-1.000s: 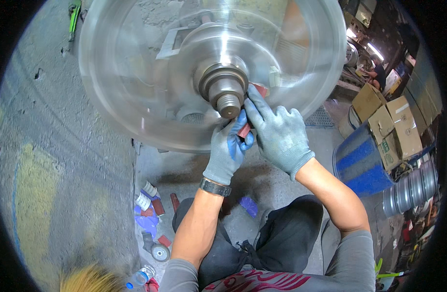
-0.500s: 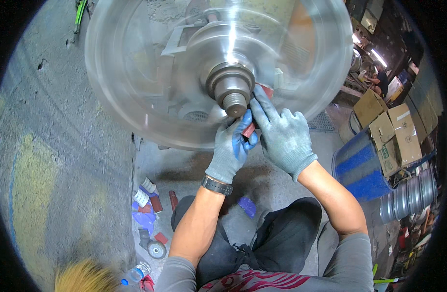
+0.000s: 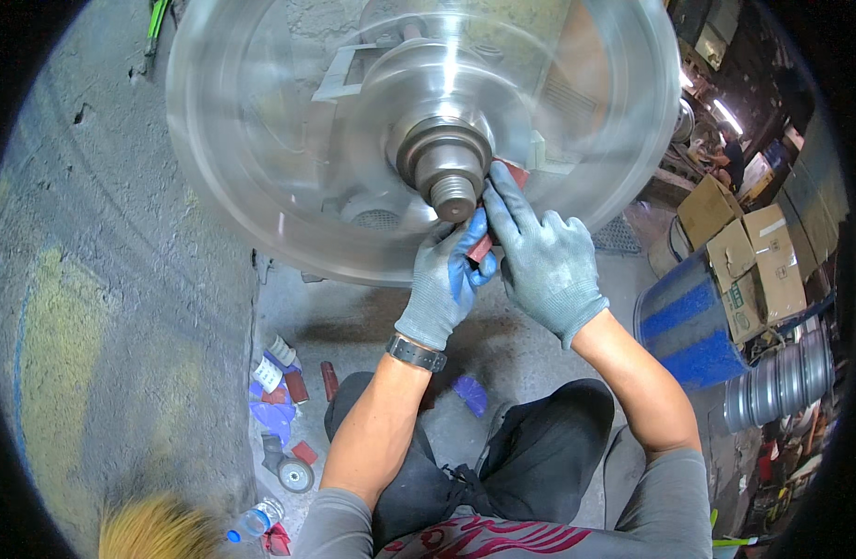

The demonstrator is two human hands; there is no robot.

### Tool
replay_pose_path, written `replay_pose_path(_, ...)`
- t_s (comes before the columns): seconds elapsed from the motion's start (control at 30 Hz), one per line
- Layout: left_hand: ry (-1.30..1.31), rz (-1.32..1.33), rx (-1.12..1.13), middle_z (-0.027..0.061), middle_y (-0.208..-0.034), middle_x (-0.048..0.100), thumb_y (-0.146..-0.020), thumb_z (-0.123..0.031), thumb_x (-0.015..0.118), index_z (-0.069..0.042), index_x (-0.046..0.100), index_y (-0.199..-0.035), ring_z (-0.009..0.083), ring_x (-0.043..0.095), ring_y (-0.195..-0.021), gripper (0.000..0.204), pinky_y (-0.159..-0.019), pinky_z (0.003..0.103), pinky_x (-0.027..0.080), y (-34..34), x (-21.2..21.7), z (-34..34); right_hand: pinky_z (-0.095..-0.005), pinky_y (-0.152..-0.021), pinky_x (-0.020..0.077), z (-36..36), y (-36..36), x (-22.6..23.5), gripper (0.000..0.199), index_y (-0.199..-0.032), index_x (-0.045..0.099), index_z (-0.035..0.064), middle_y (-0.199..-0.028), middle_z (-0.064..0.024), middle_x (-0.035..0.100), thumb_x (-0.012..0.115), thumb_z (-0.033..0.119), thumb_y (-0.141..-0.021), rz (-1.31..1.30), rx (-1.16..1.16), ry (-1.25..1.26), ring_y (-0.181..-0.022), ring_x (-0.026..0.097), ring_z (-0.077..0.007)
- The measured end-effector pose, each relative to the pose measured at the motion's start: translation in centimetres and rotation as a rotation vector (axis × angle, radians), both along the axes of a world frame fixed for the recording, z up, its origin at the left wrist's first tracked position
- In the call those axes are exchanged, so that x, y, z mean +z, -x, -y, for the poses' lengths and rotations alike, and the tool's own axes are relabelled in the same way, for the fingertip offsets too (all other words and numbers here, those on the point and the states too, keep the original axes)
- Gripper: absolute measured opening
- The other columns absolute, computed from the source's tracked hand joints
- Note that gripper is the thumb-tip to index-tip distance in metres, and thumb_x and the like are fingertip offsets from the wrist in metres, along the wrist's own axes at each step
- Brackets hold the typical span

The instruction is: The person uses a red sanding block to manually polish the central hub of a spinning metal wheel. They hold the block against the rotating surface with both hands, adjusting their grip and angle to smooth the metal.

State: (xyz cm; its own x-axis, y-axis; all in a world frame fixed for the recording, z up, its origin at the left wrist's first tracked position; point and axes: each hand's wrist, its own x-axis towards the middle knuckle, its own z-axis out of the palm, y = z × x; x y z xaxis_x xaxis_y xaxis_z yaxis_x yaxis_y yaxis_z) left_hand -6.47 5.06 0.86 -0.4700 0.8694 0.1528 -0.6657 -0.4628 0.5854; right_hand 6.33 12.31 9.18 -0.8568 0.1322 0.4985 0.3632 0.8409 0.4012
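A large silvery wheel (image 3: 204,186), blurred by spinning, fills the upper middle. A stepped hub with a threaded shaft end (image 3: 454,197) sticks out from its centre toward me. Just below the shaft end, my left hand (image 3: 442,284), in a grey glove with blue fingertips, is closed on a reddish-brown piece of what looks like sandpaper (image 3: 481,248). My right hand (image 3: 551,265), gloved alike, presses its index and middle fingers along the paper beside the hub. A red end of the paper (image 3: 513,173) shows past those fingertips; the middle part is hidden.
A grey wall or slab (image 3: 149,279) runs along the left. Sanding scraps (image 3: 296,387), a small wheel (image 3: 296,474) and a plastic bottle (image 3: 256,520) lie at lower left. Right are a blue drum (image 3: 684,317), cardboard boxes (image 3: 759,265) and stacked metal rings (image 3: 780,377). Another person (image 3: 729,154) sits far right.
Both hands keep nearly the same hold beside the hub while the wheel stays blurred. The whole view has shifted only slightly.
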Motion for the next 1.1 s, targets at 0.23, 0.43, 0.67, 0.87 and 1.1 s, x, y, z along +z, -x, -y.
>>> replay_pose_path(0.23,0.025,0.049,0.0,-0.0001,-0.09,0.062,-0.101,-0.026,0.074,-0.007,0.065,-0.117,0.0076,0.055,-0.069,0.027,-0.055,0.024,0.041,-0.3,0.6,0.1,-0.0403,-0.063,0.053,0.0,-0.1,0.0,0.073,-0.152,0.053,0.009,-0.166,-0.0094,0.042,0.07,0.02,-0.082,0.009,-0.013,-0.001,-0.071,0.069,-0.0255)
replay_pose_path(0.43,0.014,0.04,0.021,0.0001,-0.092,0.063,-0.101,-0.025,0.074,-0.008,0.065,-0.12,0.0072,0.057,-0.072,0.027,-0.057,0.024,0.043,-0.5,-0.2,-0.5,-0.041,-0.064,0.0538,-0.1,-0.3,0.0,0.076,-0.153,0.051,0.0087,-0.166,-0.0103,0.042,0.071,0.02,-0.081,0.015,0.002,0.032,-0.072,0.069,-0.0264)
replay_pose_path(0.67,0.011,0.069,0.002,0.0005,-0.094,0.064,-0.101,-0.026,0.074,-0.009,0.065,-0.121,0.0075,0.057,-0.072,0.028,-0.057,0.023,0.044,-0.6,0.2,-0.3,-0.0411,-0.065,0.0539,-0.3,-0.6,-0.2,0.075,-0.153,0.051,0.0093,-0.167,-0.0099,0.04,0.07,0.019,-0.081,0.012,-0.012,0.036,-0.072,0.068,-0.0261)
replay_pose_path(0.87,0.04,-0.154,0.134,0.0003,-0.095,0.064,-0.101,-0.027,0.074,-0.009,0.065,-0.122,0.0071,0.057,-0.073,0.029,-0.057,0.023,0.044,-0.5,-1.3,-1.3,-0.0404,-0.065,0.0542,0.0,-0.3,-0.2,0.073,-0.152,0.053,0.0104,-0.166,-0.0095,0.042,0.069,0.019,-0.082,0.011,-0.024,0.025,-0.071,0.068,-0.0255)
replay_pose_path(1.1,0.049,-0.191,0.152,0.0006,-0.097,0.064,-0.101,-0.026,0.074,-0.008,0.066,-0.123,0.0072,0.058,-0.075,0.03,-0.058,0.023,0.044,-0.8,-1.4,-1.3,-0.0395,-0.064,0.0544,-0.2,-0.6,-0.5,0.07,-0.15,0.056,0.0105,-0.164,-0.0093,0.045,0.07,0.019,-0.081,-0.016,-0.017,0.021,-0.07,0.068,-0.0245)
